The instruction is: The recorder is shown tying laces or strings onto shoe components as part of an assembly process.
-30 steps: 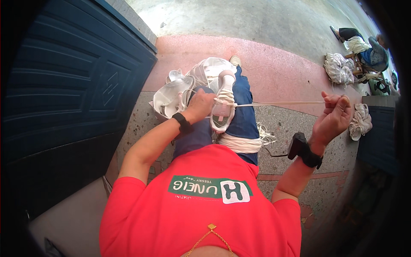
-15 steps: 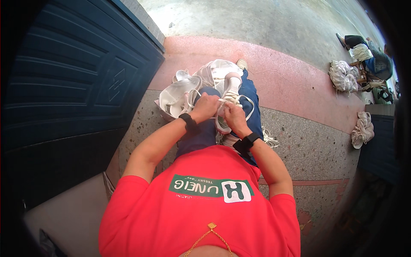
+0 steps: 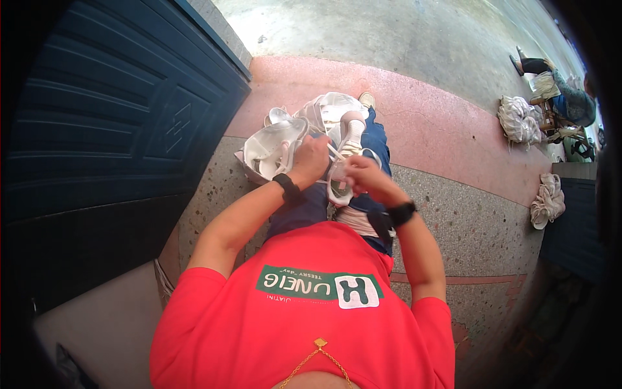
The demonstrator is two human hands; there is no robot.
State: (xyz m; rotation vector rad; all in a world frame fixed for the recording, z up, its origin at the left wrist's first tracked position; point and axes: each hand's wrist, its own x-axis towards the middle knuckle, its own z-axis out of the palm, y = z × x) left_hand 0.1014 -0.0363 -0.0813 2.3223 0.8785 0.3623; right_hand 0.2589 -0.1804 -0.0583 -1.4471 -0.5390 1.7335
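Note:
A white sneaker (image 3: 354,127) rests on my lap, its toe end away from my chest clearer than the part under my hands. Between my hands runs a short stretch of white shoelace (image 3: 335,152). My left hand (image 3: 312,159) is closed on one end of it, left of the shoe. Just right of the opening, my right hand (image 3: 367,175) pinches the lace, its fingers slightly blurred and partly hiding the shoe. Against my left leg sits an open whitish bag (image 3: 269,144) with more white shoes inside.
Another pale bag (image 3: 332,104) of shoes lies beyond my knees. A dark blue panelled door (image 3: 123,117) stands at the left. At the far right, a seated person (image 3: 573,97) is near a white bundle (image 3: 518,120); another bundle (image 3: 548,201) lies nearer.
My right hand has moved a little to the right and turned, its wrist now covering the loose laces seen on the floor. My left hand stays nearly in place.

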